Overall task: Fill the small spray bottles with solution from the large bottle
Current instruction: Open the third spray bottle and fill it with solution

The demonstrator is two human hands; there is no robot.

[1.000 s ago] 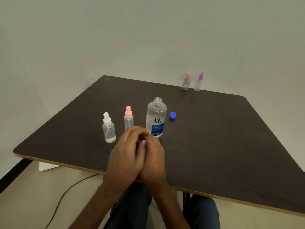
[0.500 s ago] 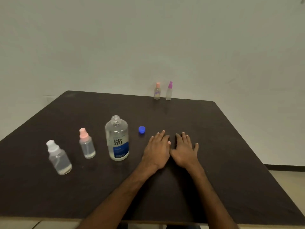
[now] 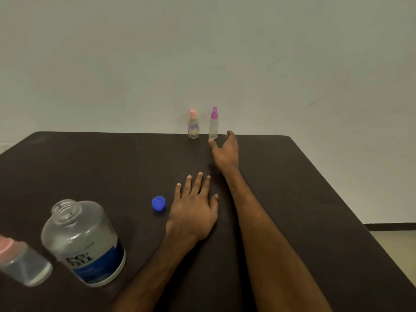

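Near spray bottle (image 3: 21, 264), pink top, clear body: at the extreme left edge of the view, partly cut off and blurred, standing on the dark table (image 3: 315, 199); a little clear liquid shows at its base. Just to its right, large bottle (image 3: 83, 242): clear, blue-and-white label, threaded neck open with no cap on it, standing on its base near the front of the table. Fill level cannot be read. Blue cap (image 3: 158, 203): lies on the table, apart from the large bottle, just left of the left hand (image 3: 193, 208). Left hand: palm down, flat on the table, fingers straight and slightly spread, holding nothing. Far edge of the table, against the pale wall (image 3: 202, 52): far pink-topped bottle (image 3: 193, 127), upright, purple mark on its body; close beside it on the right, purple-topped bottle (image 3: 213, 124), upright, clear; the two stand apart by a narrow gap. Right hand (image 3: 226, 152): arm stretched out across the table, fingers and thumb spread apart, gripping nothing. Thumb tip sits just below the base of the purple-topped bottle, fingers just right of it; whether the thumb touches it cannot be told.
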